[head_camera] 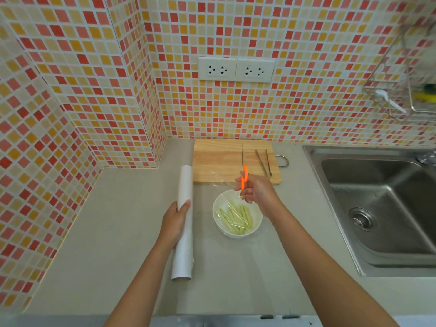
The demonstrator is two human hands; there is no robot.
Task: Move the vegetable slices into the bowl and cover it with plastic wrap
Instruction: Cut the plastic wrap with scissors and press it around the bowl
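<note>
A white bowl (256,224) stands on the grey counter and holds several pale green vegetable slices (236,219). A clear sheet of plastic wrap (238,251) lies stretched over the bowl and across the counter around it. To the bowl's left lies the white plastic wrap roll (184,208), lengthwise away from me, with my left hand (175,220) gripping its middle. My right hand (258,192) hovers above the bowl's far rim and holds orange-handled scissors (243,172), blades pointing away over the board.
A wooden cutting board (217,161) lies behind the bowl with metal tongs (264,161) on it. A steel sink (382,206) fills the right side. Tiled walls close the back and left; a wire rack (401,97) hangs at upper right.
</note>
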